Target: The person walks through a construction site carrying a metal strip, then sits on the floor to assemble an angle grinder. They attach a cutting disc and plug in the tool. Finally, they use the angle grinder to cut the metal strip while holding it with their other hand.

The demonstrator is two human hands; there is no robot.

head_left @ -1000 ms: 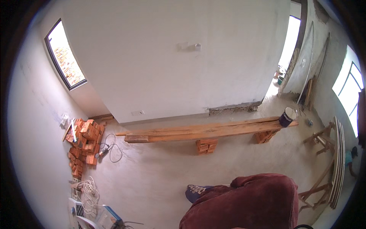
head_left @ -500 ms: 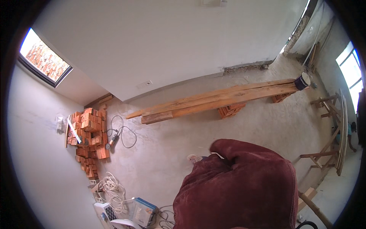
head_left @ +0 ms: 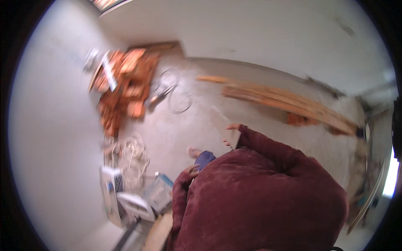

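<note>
Looking down over a bulky maroon garment (head_left: pixel 259 201) that fills the lower middle of the blurred view, little of either hand shows; the right hand (head_left: pixel 233 130) pokes from its maroon sleeve (head_left: pixel 268 146) near the picture's centre, and a pale flat thing, perhaps a card or a small board (head_left: pixel 234 138), seems to lie against it, though the blur is too strong to say whether the fingers are clamped on it or merely beside it; the left hand (head_left: pixel 193 169) is only a sliver of skin at the cuff just beside a blue shape (head_left: pixel 205 159), fingers hidden, so I cannot tell whether they are apart or together. Beyond the hands lies a bare concrete floor (head_left: pixel 197 121); a heap of orange bricks (head_left: pixel 125 83) sits by the left wall with a loop of cable (head_left: pixel 178 94) just beside it; long wooden planks (head_left: pixel 289 102) rest on brick props across the far right; white boxy appliances (head_left: pixel 121 196) and tangled wire (head_left: pixel 132 157) crowd the lower left. As a judgement, the risks are underfoot: the wire and cable loops lie near the feet and could snag a step, and a loosely held flat piece could slip out.
</note>
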